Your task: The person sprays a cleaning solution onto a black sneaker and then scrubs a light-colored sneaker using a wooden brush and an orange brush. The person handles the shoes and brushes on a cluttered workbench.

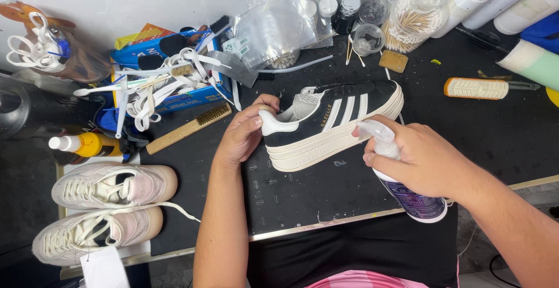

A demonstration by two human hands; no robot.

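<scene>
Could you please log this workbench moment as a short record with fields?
Left hand: left hand grips the heel of the black sneaker
Right hand: right hand holds a spray bottle, nozzle toward the sole
Sneaker: black, white stripes, cream sole, tilted on its side above the black mat
Left of mat: pale pink pair of sneakers, wooden brush
Back: jar of cotton swabs

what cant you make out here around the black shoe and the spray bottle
Head view only:
- Black shoe: its heel is partly covered by the left hand.
- Spray bottle: its middle is wrapped by the right hand, so the trigger finger is unclear.
- Jar of cotton swabs: its top is cut off by the upper edge.
</scene>
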